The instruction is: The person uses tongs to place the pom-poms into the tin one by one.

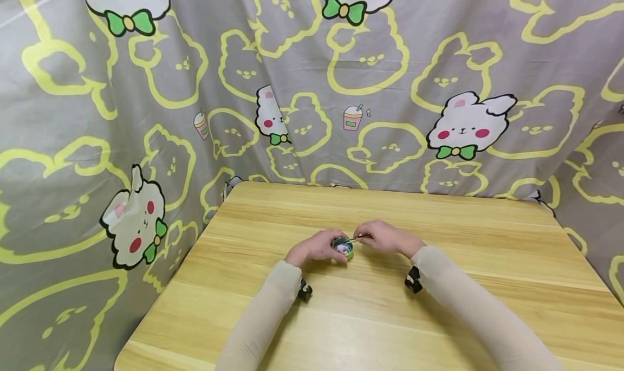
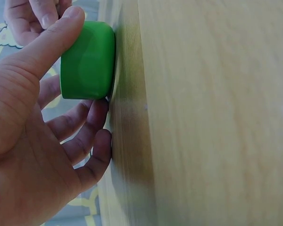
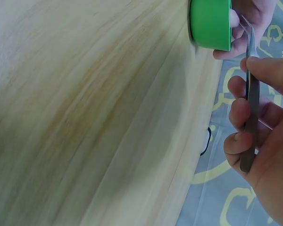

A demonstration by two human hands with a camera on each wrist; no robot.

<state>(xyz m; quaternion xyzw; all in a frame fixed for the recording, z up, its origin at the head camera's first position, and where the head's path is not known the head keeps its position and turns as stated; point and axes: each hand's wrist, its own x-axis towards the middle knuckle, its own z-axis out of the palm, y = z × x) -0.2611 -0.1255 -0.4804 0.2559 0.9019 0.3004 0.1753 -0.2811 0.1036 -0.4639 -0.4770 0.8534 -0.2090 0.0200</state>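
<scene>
A small round green container stands on the wooden table, its top uncovered. Pale pink, white and bluish bits show inside, too small to identify. My left hand holds the container from the left, thumb on the near side and fingers round the far side, as the left wrist view of the green wall shows. On the other side, my right hand pinches metal tweezers between thumb and fingers. Their bent tips point over the container's mouth, slightly apart. Whether they touch the contents cannot be told.
The light wood tabletop extends around both hands. A grey curtain with yellow outlines and white cartoon animals hangs behind the table and at both sides. A small black device is at the right wrist, another at the left.
</scene>
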